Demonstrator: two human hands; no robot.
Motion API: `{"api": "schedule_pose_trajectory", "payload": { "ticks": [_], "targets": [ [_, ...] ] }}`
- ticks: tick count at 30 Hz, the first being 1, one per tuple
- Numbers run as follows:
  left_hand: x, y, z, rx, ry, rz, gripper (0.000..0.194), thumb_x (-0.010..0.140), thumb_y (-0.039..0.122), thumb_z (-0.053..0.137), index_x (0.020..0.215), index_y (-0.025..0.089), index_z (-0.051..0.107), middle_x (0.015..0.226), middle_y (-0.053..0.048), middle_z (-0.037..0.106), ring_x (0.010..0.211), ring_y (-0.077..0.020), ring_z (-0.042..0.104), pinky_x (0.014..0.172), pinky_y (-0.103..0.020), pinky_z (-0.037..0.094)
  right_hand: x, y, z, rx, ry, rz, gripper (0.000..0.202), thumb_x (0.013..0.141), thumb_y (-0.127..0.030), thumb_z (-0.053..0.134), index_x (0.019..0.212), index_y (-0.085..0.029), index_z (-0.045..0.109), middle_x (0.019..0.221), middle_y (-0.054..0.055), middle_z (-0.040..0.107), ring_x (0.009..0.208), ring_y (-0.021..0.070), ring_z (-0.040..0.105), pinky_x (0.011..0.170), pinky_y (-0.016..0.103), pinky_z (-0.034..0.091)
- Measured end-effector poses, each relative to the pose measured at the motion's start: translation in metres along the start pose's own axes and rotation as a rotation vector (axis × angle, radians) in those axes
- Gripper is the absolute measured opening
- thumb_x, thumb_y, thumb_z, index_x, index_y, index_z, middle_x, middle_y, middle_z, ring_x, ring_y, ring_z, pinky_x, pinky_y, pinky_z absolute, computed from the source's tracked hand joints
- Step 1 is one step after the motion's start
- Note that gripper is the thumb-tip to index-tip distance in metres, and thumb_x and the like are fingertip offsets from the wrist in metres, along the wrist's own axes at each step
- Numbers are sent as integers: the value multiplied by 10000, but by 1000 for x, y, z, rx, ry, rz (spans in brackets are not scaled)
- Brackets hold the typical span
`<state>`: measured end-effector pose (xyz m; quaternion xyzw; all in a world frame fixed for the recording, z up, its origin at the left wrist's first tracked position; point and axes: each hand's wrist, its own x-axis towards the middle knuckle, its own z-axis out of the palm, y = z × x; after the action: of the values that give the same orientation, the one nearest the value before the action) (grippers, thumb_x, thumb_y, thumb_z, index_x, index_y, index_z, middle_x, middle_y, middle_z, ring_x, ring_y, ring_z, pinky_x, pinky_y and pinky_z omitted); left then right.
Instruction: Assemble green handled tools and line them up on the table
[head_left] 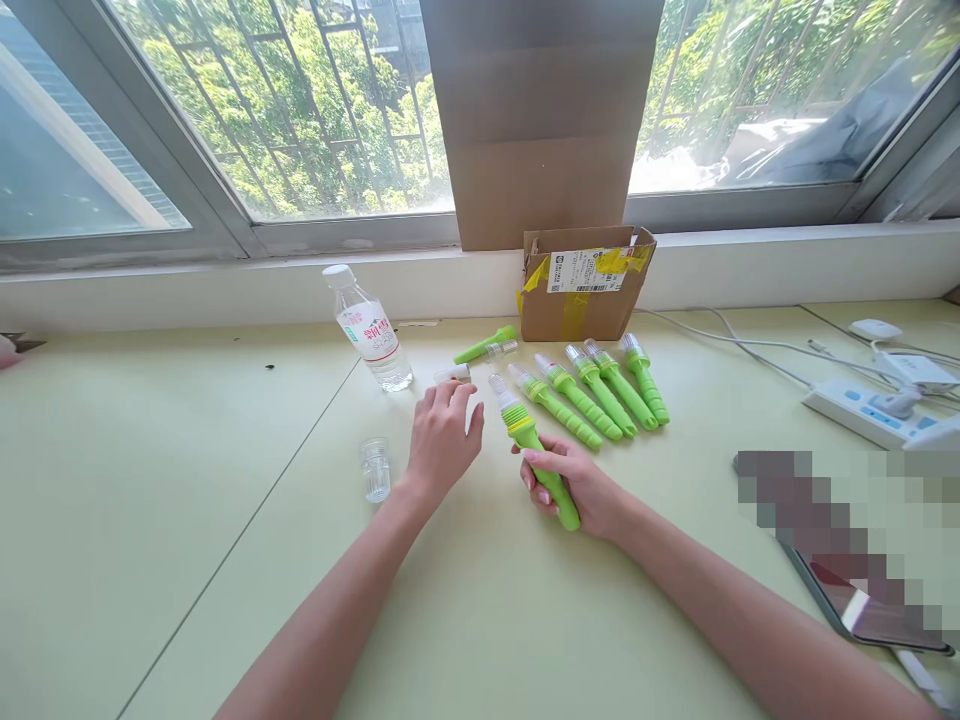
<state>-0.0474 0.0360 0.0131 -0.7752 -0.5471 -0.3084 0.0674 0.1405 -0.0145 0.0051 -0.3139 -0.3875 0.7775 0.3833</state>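
Both forearms reach in from the bottom edge, and my right hand (577, 490) has its fingers curled round the handle of a green brush (534, 450), holding it just above the table (187, 480), bristle end pointing away from me. My left hand (442, 435) rests palm down with the fingers loosely together, its fingertips at a small clear cap (453, 375); I cannot tell whether they actually grip it. At the right, a blurred patch hides whatever lies there, and a phone (870, 610) shows only in part beneath it. I count five more green brushes in a row (592, 390) near the held one, plus one lying apart (489, 346) beside an open cardboard box (581, 285). One water bottle (367, 330) and one clear cup (375, 468) sit left of my hand. One power strip (862, 408) with cables lies at the far right. Pale green tabletop runs up to a wide window with trees outside.
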Motion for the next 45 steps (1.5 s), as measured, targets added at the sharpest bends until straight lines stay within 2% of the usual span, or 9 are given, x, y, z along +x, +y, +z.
{"api": "schedule_pose_trajectory", "payload": {
  "ticks": [10,15,19,22,27,32,35,39,45],
  "targets": [
    [-34,-3,-18,367,-150,127,329,890,263,427,1174,159,557,1262,-195,486,1151,-338,442,905,-464,370,1,0,-1,56,-3,-4,247,756,-347,672,906,-189,555,660,-19,576,446,64,405,396,198,282],
    [-55,-10,-45,565,-160,-46,489,869,393,453,1286,139,469,1273,-238,432,1113,-367,432,796,-464,419,1,1,-2,87,2,1,244,748,-343,678,886,-191,547,647,-25,571,448,64,399,404,201,278],
    [-64,-18,-58,654,-296,-224,447,865,327,398,1253,120,478,1120,-221,498,944,-343,523,652,-417,447,1,2,-3,92,5,-3,240,752,-341,673,888,-189,545,645,-23,568,454,66,394,409,206,279],
    [-68,-28,-64,501,-388,-387,437,848,232,360,1267,133,436,1031,-183,536,827,-292,575,540,-334,436,1,1,-3,96,11,-5,245,754,-334,675,895,-184,541,651,-20,569,460,69,401,413,208,279],
    [-56,-46,-67,-9,-294,-503,385,831,345,459,1185,197,471,1067,-118,614,785,-235,621,564,-305,467,1,1,-2,97,20,-8,247,751,-342,678,885,-183,545,638,-21,567,453,70,400,408,207,284],
    [-10,-44,-60,-453,-166,-669,291,733,415,595,886,180,675,671,-44,612,574,-170,555,498,-267,420,2,3,-2,82,19,-7,244,762,-338,673,904,-177,558,653,-17,570,453,67,410,402,200,284],
    [26,-34,-55,-758,-14,-728,284,682,375,653,833,136,668,770,-65,620,566,-126,533,459,-234,392,2,3,-3,76,11,-12,228,779,-327,659,915,-173,558,657,-15,567,456,67,410,396,195,284],
    [62,-21,-50,-928,89,-788,306,659,353,698,863,143,609,783,-35,575,549,-98,523,437,-213,382,1,3,-4,64,-1,-10,213,795,-317,641,932,-176,561,660,-14,563,460,68,411,391,194,292],
    [71,-11,-41,-972,-198,-642,377,708,510,670,775,142,625,739,-40,589,534,-79,489,436,-199,375,0,0,-3,50,-4,11,220,795,-320,637,947,-176,569,674,-13,563,466,68,426,394,193,310]
  ]
}}
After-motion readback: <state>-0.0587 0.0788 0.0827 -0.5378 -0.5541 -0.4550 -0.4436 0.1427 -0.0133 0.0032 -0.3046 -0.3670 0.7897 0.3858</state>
